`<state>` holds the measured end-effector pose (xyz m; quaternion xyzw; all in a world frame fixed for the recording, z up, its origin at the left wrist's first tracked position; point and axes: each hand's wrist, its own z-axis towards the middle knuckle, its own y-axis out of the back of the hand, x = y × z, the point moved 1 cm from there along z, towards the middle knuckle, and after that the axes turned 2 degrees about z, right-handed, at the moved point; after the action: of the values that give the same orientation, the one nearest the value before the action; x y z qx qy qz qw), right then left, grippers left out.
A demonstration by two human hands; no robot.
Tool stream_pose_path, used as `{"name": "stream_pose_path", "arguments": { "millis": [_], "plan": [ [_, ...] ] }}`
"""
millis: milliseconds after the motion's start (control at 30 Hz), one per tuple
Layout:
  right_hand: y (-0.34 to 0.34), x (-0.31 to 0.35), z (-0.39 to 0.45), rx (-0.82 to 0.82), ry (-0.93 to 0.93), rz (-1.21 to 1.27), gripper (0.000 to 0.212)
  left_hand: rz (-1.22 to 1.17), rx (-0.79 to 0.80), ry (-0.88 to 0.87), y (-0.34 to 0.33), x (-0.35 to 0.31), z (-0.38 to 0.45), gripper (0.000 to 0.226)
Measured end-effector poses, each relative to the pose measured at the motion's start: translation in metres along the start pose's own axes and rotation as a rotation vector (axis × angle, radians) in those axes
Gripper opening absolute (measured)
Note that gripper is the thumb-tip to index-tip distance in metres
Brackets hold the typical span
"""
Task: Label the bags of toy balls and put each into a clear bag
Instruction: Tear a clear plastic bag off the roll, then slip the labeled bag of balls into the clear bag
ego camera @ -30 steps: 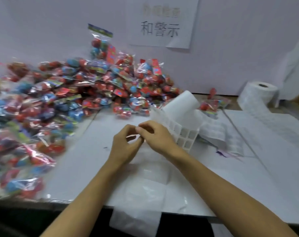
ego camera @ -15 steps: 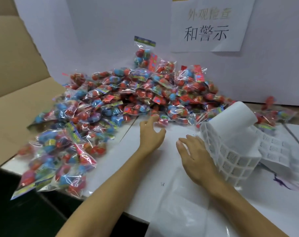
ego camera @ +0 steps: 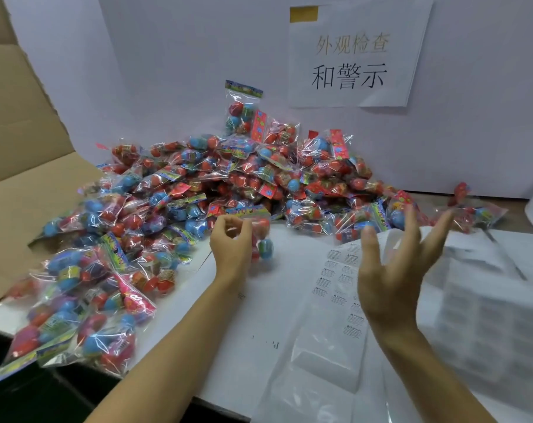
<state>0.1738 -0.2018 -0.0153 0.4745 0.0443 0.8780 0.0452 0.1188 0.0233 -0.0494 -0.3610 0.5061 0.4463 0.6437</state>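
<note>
A big heap of clear bags of red and blue toy balls (ego camera: 198,190) covers the back and left of the white table. My left hand (ego camera: 231,242) grips one bag of balls (ego camera: 262,242) at the heap's near edge, lifted slightly off the table. My right hand (ego camera: 393,270) hovers above the table to the right, fingers spread and holding nothing. Under it lies a strip of white warning labels (ego camera: 335,279) on backing paper. A stack of clear bags (ego camera: 317,377) lies flat at the near edge.
A cardboard flap (ego camera: 24,166) rises at the left. A white wall with a paper sign (ego camera: 350,59) closes the back. Blurred white label sheets (ego camera: 488,288) lie at the right. The white table surface (ego camera: 274,300) shows between my arms.
My hands parted from the middle. The left hand reached to the heap and took hold of a bag of balls. The right hand rose off the table with fingers spread. The view shifted left.
</note>
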Motion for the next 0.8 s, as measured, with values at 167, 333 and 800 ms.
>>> {"name": "stream_pose_path", "arguments": {
  "millis": [167,333,800],
  "plan": [
    [0.000,0.002,-0.003,0.096,0.157,0.171,0.036,-0.258,0.283,0.194,0.008,-0.017,-0.024,0.042],
    [-0.011,-0.002,-0.006,0.561,-0.417,0.366,0.043,-0.459,0.651,0.380,0.003,-0.027,-0.057,0.034],
    [-0.010,-0.010,0.000,0.575,-0.489,0.339,0.017,-0.297,0.788,0.364,-0.010,-0.024,-0.071,0.010]
  ]
}}
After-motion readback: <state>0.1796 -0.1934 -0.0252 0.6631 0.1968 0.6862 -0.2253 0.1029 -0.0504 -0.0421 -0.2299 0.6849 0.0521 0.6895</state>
